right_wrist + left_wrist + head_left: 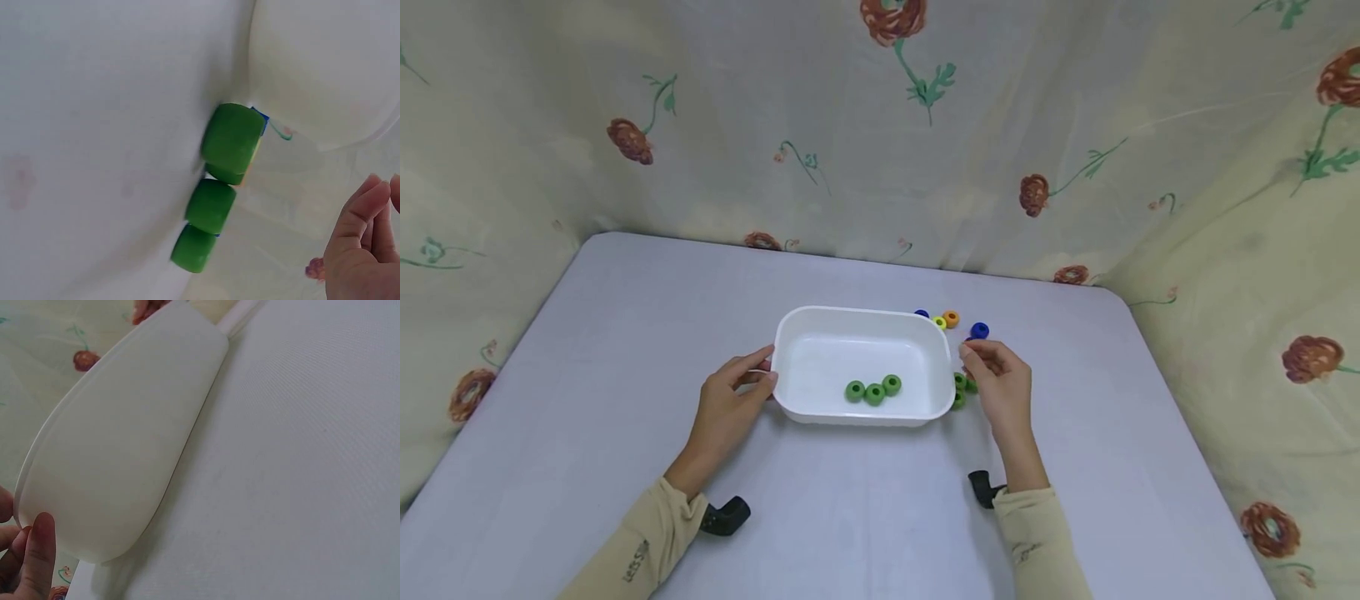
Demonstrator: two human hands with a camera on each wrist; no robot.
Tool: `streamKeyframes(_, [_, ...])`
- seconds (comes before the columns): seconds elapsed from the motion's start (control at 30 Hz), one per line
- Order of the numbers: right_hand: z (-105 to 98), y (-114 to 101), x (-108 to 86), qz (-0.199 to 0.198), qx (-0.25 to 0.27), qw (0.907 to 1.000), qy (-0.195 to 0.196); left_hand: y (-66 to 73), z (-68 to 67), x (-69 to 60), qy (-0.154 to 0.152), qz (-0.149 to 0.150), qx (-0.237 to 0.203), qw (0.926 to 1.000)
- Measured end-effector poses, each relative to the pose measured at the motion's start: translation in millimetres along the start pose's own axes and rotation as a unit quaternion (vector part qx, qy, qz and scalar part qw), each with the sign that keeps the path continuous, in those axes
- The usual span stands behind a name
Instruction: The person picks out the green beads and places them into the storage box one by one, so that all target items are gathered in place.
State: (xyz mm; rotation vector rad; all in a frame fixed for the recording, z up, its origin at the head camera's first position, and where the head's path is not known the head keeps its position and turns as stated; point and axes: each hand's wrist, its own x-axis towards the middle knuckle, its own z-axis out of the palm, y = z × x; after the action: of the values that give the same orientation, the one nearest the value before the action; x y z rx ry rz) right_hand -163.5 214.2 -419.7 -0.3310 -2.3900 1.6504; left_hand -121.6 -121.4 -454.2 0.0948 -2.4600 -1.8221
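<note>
A white rectangular tray (865, 323) is near the middle of the table, with three green beads (874, 394) inside it. My left hand (727, 410) grips its left end, the thumb (40, 547) against the outer wall. Just beyond the right end is my right hand (1006, 387), fingers bent and fingertips close together. In the right wrist view these fingers (369, 209) stand apart from the tray, and nothing shows between them. Several loose green beads (232, 139) lie beside the tray's right end, partly hidden in the head view by the tray and hand.
Behind the tray's right corner lie a yellow bead (939, 322), an orange bead (952, 318) and blue beads (980, 331). A white cloth covers the table (865, 517). A flowered curtain (850, 125) hangs behind and at both sides. Black devices (727, 517) are on both wrists.
</note>
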Motion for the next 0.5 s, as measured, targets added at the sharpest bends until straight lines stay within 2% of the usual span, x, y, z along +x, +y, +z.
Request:
streamKeyframes(0.1, [-3.4,6.0,1.0,0.023,0.009,0.9997,0.004,-0.4,0.6,0.3,0.001,-0.002,0.002,1.0000])
streamKeyframes(0.3, [-11.3,17.2,2.3,0.026,0.036,0.9987,0.025,-0.3,0.6,0.6,0.002,-0.003,0.001,1.0000])
streamKeyframes(0.5, [-18.0,27.1,6.2,0.022,0.036,0.9982,0.041,0.2,0.2,0.2,0.002,-0.002,-0.002,1.0000])
